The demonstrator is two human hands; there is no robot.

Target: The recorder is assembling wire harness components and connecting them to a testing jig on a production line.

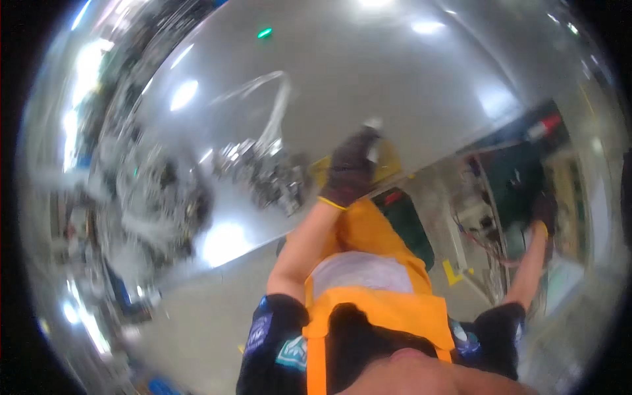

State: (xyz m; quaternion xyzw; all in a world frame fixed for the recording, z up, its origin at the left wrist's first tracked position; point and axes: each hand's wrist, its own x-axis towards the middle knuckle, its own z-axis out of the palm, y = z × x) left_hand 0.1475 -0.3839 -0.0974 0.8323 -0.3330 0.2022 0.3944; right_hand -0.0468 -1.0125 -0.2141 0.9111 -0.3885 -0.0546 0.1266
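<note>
Heap of shiny metal parts (pixel 266 172) on grey desk (pixel 355 72), left of the nearer, gloved left hand (pixel 352 166) and well apart from right hand (pixel 544 208) beside dark green surface (pixel 515 174); cannot tell long axis, fingers' spread or hold, through blur

The tabletop (pixel 395 72) and small parts (pixel 263 172) look glossy metal, the apron (pixel 388 313) matt cloth.

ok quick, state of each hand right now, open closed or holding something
Left hand: gloved, near the metal table; too blurred to tell.
Right hand: gloved, out to the side; grip cannot be told.
</note>
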